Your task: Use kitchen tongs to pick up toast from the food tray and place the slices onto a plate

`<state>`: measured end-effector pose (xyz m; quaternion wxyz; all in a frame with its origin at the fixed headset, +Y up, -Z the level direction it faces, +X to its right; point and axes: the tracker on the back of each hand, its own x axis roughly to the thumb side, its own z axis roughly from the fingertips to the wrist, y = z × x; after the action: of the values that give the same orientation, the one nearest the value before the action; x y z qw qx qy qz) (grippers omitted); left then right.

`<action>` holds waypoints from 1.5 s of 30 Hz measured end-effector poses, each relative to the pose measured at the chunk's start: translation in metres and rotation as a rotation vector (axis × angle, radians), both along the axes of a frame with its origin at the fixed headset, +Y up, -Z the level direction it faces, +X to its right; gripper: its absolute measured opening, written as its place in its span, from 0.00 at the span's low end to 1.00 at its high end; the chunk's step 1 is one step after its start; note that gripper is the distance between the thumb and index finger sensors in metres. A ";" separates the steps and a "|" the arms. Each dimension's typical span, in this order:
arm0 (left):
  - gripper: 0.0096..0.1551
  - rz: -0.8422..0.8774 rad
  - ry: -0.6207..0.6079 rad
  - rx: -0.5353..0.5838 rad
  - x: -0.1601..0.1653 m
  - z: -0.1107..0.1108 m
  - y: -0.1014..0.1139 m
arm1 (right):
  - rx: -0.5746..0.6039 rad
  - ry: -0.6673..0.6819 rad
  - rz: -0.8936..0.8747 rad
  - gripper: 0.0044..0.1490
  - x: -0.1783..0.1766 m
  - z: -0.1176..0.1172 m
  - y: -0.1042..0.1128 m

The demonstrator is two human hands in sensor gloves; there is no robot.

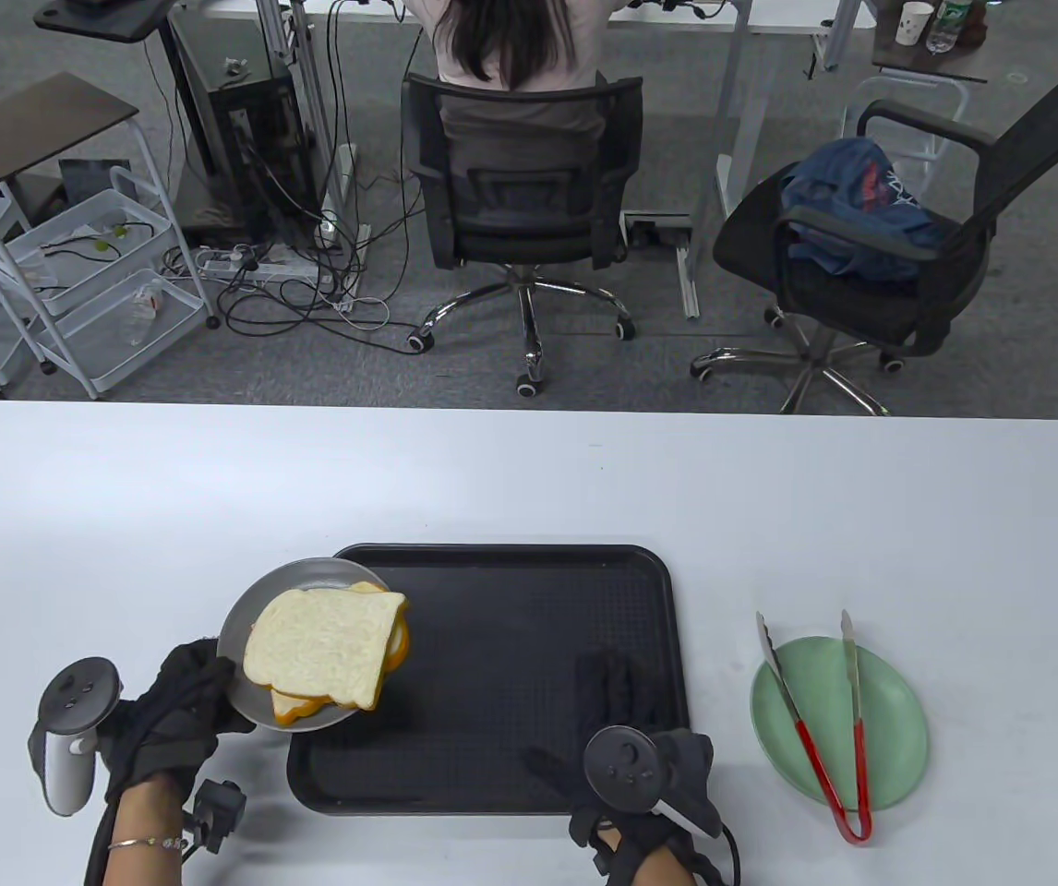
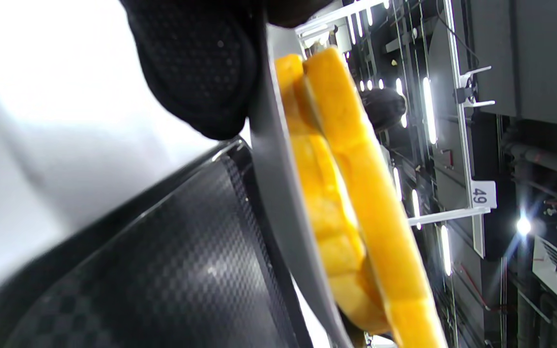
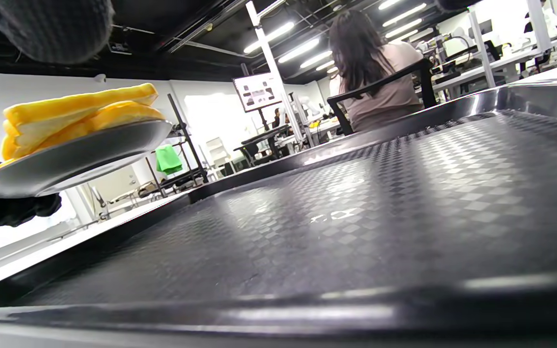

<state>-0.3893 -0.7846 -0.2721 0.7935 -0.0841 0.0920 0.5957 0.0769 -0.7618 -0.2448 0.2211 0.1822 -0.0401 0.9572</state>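
My left hand [image 1: 183, 706] grips the near rim of a grey plate [image 1: 243, 628] and holds it lifted and tilted over the left edge of the black food tray [image 1: 510, 591]. Stacked toast slices [image 1: 326, 646] with yellow crusts lie on that plate; they overhang its right rim. In the left wrist view the plate [image 2: 278, 193] and toast [image 2: 356, 193] appear edge-on. My right hand [image 1: 626, 697] rests flat, fingers straight, on the tray's near right part. Red-handled kitchen tongs [image 1: 820, 729] lie on a green plate [image 1: 898, 720] right of the tray.
The white table [image 1: 215, 489] has its far edge toward a person seated in an office chair [image 1: 520, 203], back turned. A second chair [image 1: 871, 249] with a blue bag stands at the right. In the right wrist view the tray floor [image 3: 356, 212] holds nothing.
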 end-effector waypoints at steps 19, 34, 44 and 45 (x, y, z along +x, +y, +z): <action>0.39 0.054 0.252 -0.099 -0.033 0.009 -0.019 | -0.015 0.029 0.000 0.68 -0.002 0.001 -0.001; 0.40 0.093 0.326 -0.171 -0.050 0.013 -0.033 | -0.034 0.040 0.012 0.68 -0.003 0.002 -0.001; 0.44 0.116 0.301 -0.169 -0.049 0.013 -0.030 | -0.045 0.050 0.016 0.69 -0.004 0.002 -0.001; 0.45 0.122 0.298 -0.165 -0.048 0.013 -0.030 | -0.044 0.051 0.015 0.69 -0.004 0.003 -0.001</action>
<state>-0.4375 -0.8143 -0.2595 0.7237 -0.0652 0.2521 0.6391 0.0728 -0.7633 -0.2422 0.2188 0.2018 -0.0121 0.9546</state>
